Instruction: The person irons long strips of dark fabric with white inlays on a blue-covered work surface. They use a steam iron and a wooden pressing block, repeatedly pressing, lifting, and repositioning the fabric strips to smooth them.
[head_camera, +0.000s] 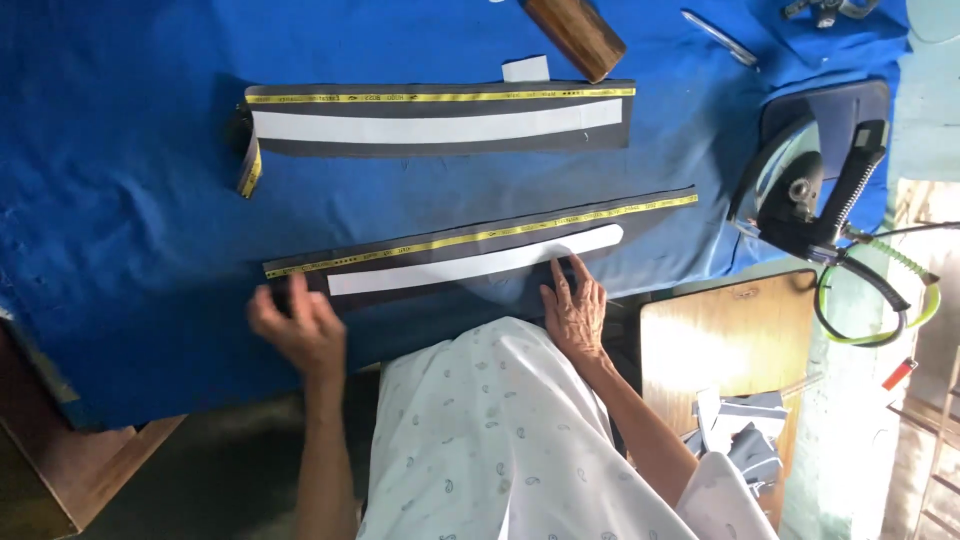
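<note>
Two long dark fabric strips lie on a blue cloth-covered table (130, 200). Each has a yellow printed edge and a white interfacing strip on top. My left hand (298, 325) presses flat on the left end of the near strip (480, 250), fingers closed around its edge. My right hand (574, 305) rests palm down on the strip's lower edge near its middle, fingertips touching the white interfacing strip (470, 266). The far strip (440, 120) lies untouched further up the table.
A black clothes iron (800, 190) stands on a dark pad at the right with a green coiled cord. A wooden block (575, 35) and a metal tool (720, 38) lie at the far edge. A wooden stool (725, 335) with fabric pieces stands at the right.
</note>
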